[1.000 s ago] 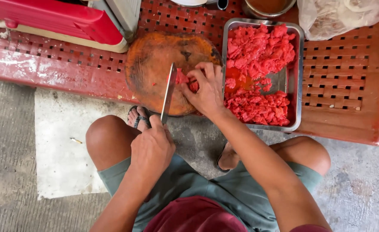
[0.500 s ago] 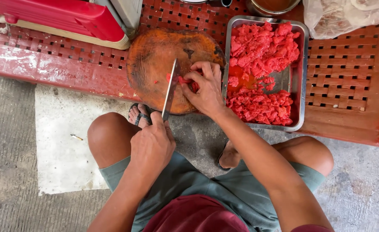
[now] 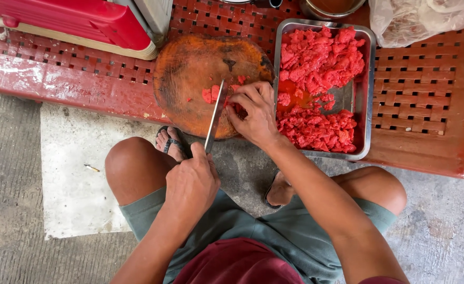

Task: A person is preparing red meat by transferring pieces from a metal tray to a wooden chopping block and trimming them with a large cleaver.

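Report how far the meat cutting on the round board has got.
Done: the steel tray holds heaps of cut red meat. In hand: the left hand drives the knife through a piece that the right hand pins on the round wooden board. Left: only that piece and a few scraps.

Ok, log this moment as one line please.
left hand: grips knife, blade on round board | right hand: steadies red meat pieces | steel tray: beside board

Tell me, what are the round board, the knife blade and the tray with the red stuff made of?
The round board looks like wood: brown, rough, stained and scored. The knife blade seems to be metal: thin, grey, with a dull shine. The tray looks like steel: silvery walls that reflect light. The red pieces look like raw meat.
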